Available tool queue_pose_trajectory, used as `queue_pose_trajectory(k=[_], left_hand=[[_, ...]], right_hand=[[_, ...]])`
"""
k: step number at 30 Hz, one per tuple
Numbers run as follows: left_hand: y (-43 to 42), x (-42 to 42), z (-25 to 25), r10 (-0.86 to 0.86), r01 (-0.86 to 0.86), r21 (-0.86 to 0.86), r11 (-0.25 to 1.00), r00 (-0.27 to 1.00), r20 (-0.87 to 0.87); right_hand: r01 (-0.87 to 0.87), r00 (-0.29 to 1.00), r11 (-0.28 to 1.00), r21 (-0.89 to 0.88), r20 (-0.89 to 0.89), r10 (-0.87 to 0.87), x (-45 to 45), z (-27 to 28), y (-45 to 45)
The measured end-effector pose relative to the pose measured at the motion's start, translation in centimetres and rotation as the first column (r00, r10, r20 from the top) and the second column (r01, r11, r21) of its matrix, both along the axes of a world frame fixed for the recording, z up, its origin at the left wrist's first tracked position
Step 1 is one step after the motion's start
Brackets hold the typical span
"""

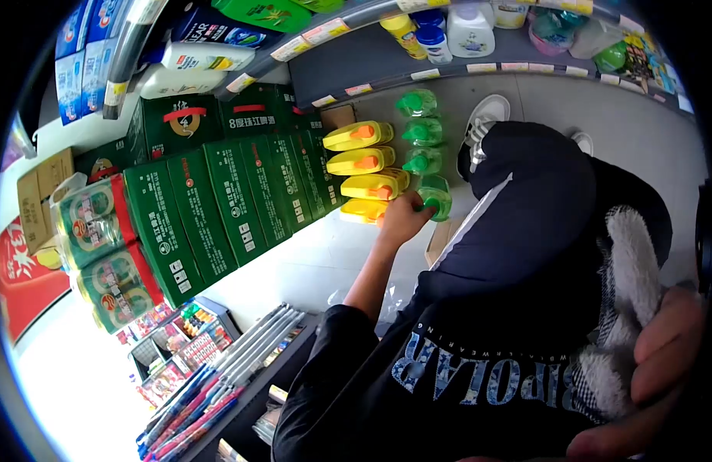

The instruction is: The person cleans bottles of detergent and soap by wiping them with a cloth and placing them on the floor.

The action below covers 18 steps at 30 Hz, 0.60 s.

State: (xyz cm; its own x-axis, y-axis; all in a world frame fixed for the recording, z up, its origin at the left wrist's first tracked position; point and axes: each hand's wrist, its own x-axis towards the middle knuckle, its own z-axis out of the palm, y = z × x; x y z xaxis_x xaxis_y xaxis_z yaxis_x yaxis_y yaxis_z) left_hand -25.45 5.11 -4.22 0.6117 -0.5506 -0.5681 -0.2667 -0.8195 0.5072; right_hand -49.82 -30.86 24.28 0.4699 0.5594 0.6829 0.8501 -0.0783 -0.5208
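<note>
My left hand [406,219] reaches down to the floor, its fingers closed at the green cap of a clear green bottle [437,192]. That bottle is the nearest in a row of similar green bottles [423,132]. Alongside stands a row of yellow bottles [360,162] with orange caps, close to my left wrist. At the right edge, my right hand [668,350] grips a fluffy white and grey cloth [633,262] with a checked side, held against my dark shirt. The cloth's far end and some of the fingers are hidden in shadow.
Stacked green beer cartons [225,196] and shrink-wrapped can packs [109,246] stand to the left. A shelf [356,65] with bottles runs along the top. Grey and coloured poles [225,377] lie at lower left. My shoe [490,112] is near the green bottles.
</note>
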Motion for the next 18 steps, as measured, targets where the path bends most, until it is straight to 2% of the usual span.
queue_pose_trajectory(k=[3, 5, 7, 9, 11, 13, 15, 16, 17, 18], left_hand=[[0.2, -0.1, -2.6, 0.036, -0.036, -0.024, 0.999, 0.999, 0.019], [0.6, -0.4, -4.6, 0.086, -0.085, -0.06, 0.995, 0.996, 0.027], [0.6, 0.0, -5.2, 0.119, -0.116, -0.104, 0.988, 0.992, 0.03], [0.8, 0.4, -5.3, 0.182, -0.179, -0.139, 0.974, 0.983, 0.005], [1.3, 0.8, -5.0, 0.216, -0.213, -0.147, 0.966, 0.976, 0.004], [1.6, 1.2, -4.7, 0.209, -0.202, -0.137, 0.97, 0.977, 0.035], [1.7, 1.2, -3.9, 0.212, -0.204, -0.101, 0.974, 0.975, 0.074], [2.2, 1.1, -4.1, 0.225, -0.219, -0.1, 0.971, 0.973, 0.054], [2.8, 1.2, -4.5, 0.238, -0.234, -0.097, 0.967, 0.971, 0.035], [2.8, 1.4, -4.4, 0.25, -0.247, -0.097, 0.964, 0.968, 0.02]], right_hand=[[-0.29, 0.918, 0.95, -0.117, -0.316, 0.241, 2.3, 1.1, -0.8], [-0.472, 0.775, 0.871, -0.136, -0.535, 0.337, 3.7, 1.8, -1.2], [-0.462, 0.729, 0.886, -0.036, -0.585, 0.356, 5.3, 1.9, -1.3], [-0.249, 0.808, 0.955, 0.163, -0.508, 0.298, 7.3, 0.5, -1.2], [-0.082, 0.781, 0.913, 0.4, -0.543, 0.308, 8.3, -0.3, -1.6], [0.145, 0.788, 0.848, 0.509, -0.578, 0.212, 9.5, -0.8, -0.9], [0.462, 0.747, 0.754, 0.467, -0.663, -0.047, 9.6, -0.8, 0.1], [0.648, 0.679, 0.656, 0.388, -0.685, -0.265, 9.4, -0.5, 1.1], [0.806, 0.544, 0.514, 0.293, -0.707, -0.451, 9.1, -0.3, 2.1], [0.804, 0.525, 0.549, 0.228, -0.706, -0.475, 9.3, -0.4, 0.8]])
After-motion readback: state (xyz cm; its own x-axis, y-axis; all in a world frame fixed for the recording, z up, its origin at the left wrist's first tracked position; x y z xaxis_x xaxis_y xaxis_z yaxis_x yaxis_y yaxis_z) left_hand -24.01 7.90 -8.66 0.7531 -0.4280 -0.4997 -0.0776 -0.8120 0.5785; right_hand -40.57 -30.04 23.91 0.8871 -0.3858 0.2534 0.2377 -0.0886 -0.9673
